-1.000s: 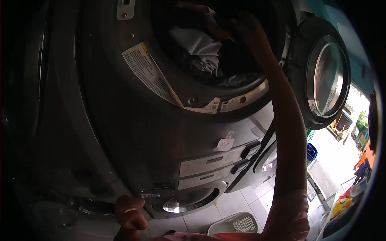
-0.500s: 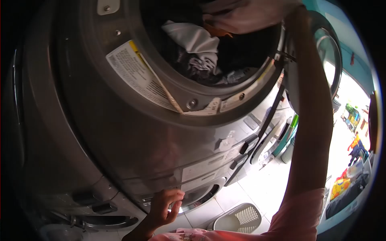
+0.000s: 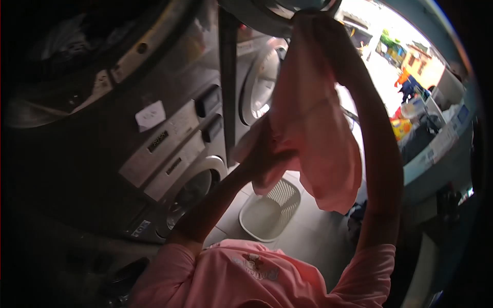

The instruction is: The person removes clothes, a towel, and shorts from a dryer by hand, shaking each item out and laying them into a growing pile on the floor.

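Note:
A pink piece of cloth [image 3: 313,113], its exact kind unclear, hangs in loose folds in front of me. High up near the open round door, my right hand [image 3: 323,36] grips its top end. Lower down on the left side, my left hand [image 3: 269,146] is in the folds with its fingers around part of the cloth. Below the hanging cloth, a pale plastic basket [image 3: 257,220] with a slotted side stands on the floor.
At upper left, clothes [image 3: 67,41] lie inside the dark drum of a front-loading machine [image 3: 67,159]. Another round-doored machine [image 3: 249,87] stands beyond. On the right, a bin [image 3: 436,143] holds assorted items. Tiled floor [image 3: 303,246] surrounds the basket.
My right hand has carried the pink cloth out of the drum, and the view has swung right. My left hand has risen from beside the machine's lower front to the cloth.

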Tool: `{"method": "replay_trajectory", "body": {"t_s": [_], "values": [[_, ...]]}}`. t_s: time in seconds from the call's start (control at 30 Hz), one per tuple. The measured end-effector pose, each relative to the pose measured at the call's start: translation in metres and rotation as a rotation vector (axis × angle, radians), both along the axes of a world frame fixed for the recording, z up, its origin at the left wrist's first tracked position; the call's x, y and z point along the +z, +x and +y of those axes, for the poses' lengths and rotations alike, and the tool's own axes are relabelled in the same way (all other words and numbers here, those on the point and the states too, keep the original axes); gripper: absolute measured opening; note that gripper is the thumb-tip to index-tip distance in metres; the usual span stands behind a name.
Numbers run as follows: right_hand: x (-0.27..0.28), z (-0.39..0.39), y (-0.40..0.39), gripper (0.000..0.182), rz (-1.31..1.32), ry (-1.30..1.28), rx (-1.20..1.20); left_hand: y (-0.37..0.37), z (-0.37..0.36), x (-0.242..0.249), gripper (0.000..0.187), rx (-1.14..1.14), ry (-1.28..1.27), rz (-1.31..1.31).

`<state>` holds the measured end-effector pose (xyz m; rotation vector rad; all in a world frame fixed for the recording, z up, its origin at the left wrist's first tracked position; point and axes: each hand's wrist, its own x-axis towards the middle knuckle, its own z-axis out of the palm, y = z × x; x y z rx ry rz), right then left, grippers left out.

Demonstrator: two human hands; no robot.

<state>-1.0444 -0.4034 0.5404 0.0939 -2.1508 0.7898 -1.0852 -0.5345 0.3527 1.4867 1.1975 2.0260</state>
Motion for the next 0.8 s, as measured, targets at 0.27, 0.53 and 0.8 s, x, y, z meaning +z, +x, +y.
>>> {"method": "replay_trajectory", "body": {"t_s": [0.27, 0.53, 0.8], "values": [[-0.191, 0.067, 0.044, 0.020, -0.220, -0.384, -0.241, 0.019, 0.070, -0.100, 0.069, 0.216, -0.365, -0.264], [-0.216, 0.066, 0.063, 0.020, -0.299, -0.272, -0.276, 0.049, 0.091, -0.110, 0.042, 0.604, -0.399, 0.344], [-0.288, 0.100, 0.102, 0.028, -0.236, 0.194, -0.306, 0.004, 0.063, -0.051, 0.023, 0.576, -0.324, 0.176]]}}
